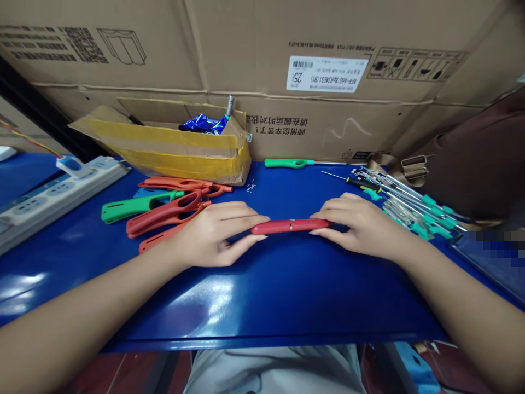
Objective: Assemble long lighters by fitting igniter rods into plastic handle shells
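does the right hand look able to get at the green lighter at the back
Probably yes: only tabletop seems to separate the green lighter from the right hand, though it must first release the red casing.

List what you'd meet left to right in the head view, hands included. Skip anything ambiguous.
White power strip → green handle in the pile → left hand → red handle piece → right hand → metal rods with green ends.

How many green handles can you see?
2: one green handle lies among red handles beside the left hand; another green handle, with a metal rod, lies at the back by the printed cardboard. More may be hidden underneath or inside the taped box.
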Motion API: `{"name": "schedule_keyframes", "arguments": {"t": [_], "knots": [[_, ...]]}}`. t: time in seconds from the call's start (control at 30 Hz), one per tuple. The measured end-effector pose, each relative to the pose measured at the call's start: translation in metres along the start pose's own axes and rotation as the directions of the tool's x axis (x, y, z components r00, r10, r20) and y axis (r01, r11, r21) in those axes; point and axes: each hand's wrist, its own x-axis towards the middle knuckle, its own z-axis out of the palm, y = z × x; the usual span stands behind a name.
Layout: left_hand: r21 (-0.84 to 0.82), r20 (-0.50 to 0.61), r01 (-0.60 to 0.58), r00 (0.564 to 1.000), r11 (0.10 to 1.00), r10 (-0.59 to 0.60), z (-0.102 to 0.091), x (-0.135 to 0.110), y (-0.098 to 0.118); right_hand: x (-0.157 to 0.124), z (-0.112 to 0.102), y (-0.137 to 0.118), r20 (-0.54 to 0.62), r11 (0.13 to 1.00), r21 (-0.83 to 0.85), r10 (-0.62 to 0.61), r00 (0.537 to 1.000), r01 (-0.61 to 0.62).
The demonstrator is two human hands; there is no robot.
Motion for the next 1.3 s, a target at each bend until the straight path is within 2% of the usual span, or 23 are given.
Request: {"name": "schedule_keyframes", "arguments": {"t": [0.13,0.27,0.5,0.63,0.73,0.77,0.8,0.83,0.87,0.9,0.93,0.97,1.0,1.03,1.07,1.1,1.17,1.2,1.23,1.27,1.3], "knots": [[0.014,-0.037,0.010,0.999,1.000,-0.010,-0.001,-0.002,-0.002,-0.002,-0.005,0.003,-0.030,1.000,-0.022,-0.024,0.999,0.023],[0.026,-0.060,0.031,0.998,0.999,-0.030,0.000,-0.002,-0.003,-0.002,-0.004,0.000,-0.069,0.993,-0.114,-0.032,0.997,0.024],[0.054,0.017,0.123,0.992,0.991,-0.124,0.012,-0.004,0.000,0.002,0.003,-0.004,-0.064,0.986,-0.162,-0.035,0.997,0.024],[-0.004,-0.004,0.169,0.986,0.986,-0.169,0.014,-0.003,0.008,0.002,0.005,-0.007,-0.063,0.988,-0.156,-0.021,0.998,0.011],[-0.114,-0.042,0.272,0.960,0.956,-0.278,0.012,0.002,0.017,0.002,0.004,-0.011,-0.147,0.988,-0.151,-0.014,0.989,-0.008],[-0.175,-0.031,0.357,0.930,0.918,-0.367,0.012,0.004,0.021,0.001,0.004,-0.013,-0.173,0.988,-0.155,-0.017,0.985,-0.010],[-0.252,0.008,0.476,0.872,0.843,-0.490,0.012,0.007,0.024,0.001,0.003,-0.015,-0.185,0.987,-0.161,-0.023,0.982,-0.007],[-0.347,0.070,0.615,0.770,0.708,-0.635,0.013,0.010,0.027,0.002,0.002,-0.017,-0.186,0.986,-0.168,-0.032,0.982,0.000],[-0.454,0.161,0.718,0.649,0.528,-0.744,0.014,0.012,0.030,0.002,0.001,-0.019,-0.175,0.984,-0.178,-0.046,0.983,0.014],[-0.545,0.271,0.766,0.544,0.339,-0.794,0.016,0.014,0.033,0.002,0.000,-0.020,-0.158,0.980,-0.195,-0.064,0.985,0.032],[-0.599,0.374,0.783,0.459,0.167,-0.806,0.018,0.016,0.035,0.002,-0.001,-0.022,-0.137,0.975,-0.215,-0.081,0.987,0.050],[-0.619,0.460,0.785,0.404,0.041,-0.791,0.019,0.017,0.036,0.002,-0.001,-0.022,-0.114,0.970,-0.233,-0.093,0.989,0.064],[-0.620,0.516,0.784,0.382,-0.026,-0.766,0.020,0.017,0.037,0.002,-0.002,-0.023,-0.093,0.966,-0.248,-0.097,0.991,0.071],[-0.615,0.531,0.788,0.391,-0.025,-0.752,0.021,0.017,0.037,0.002,-0.002,-0.023,-0.073,0.964,-0.256,-0.094,0.993,0.072],[-0.607,0.506,0.793,0.429,0.044,-0.748,0.020,0.016,0.037,0.002,-0.003,-0.023,-0.057,0.964,-0.256,-0.085,0.995,0.068],[-0.587,0.449,0.791,0.495,0.172,-0.744,0.019,0.014,0.037,0.002,-0.003,-0.022,-0.050,0.966,-0.250,-0.074,0.996,0.059],[-0.457,0.279,0.713,0.683,0.533,-0.675,0.017,0.009,0.034,0.001,-0.003,-0.022,-0.046,0.972,-0.232,-0.057,0.997,0.044],[-0.346,0.217,0.622,0.781,0.702,-0.585,0.015,0.007,0.031,0.001,-0.002,-0.022,-0.043,0.974,-0.222,-0.053,0.998,0.043],[-0.240,0.184,0.514,0.857,0.824,-0.481,0.014,0.004,0.029,0.001,-0.002,-0.022,-0.038,0.977,-0.211,-0.052,0.998,0.043],[-0.165,0.175,0.415,0.905,0.895,-0.387,0.013,0.002,0.027,0.001,-0.002,-0.023,-0.029,0.979,-0.198,-0.051,0.998,0.045],[-0.111,0.168,0.334,0.935,0.936,-0.314,0.013,0.000,0.025,0.001,-0.001,-0.024,-0.016,0.982,-0.180,-0.051,0.999,0.047]]}}
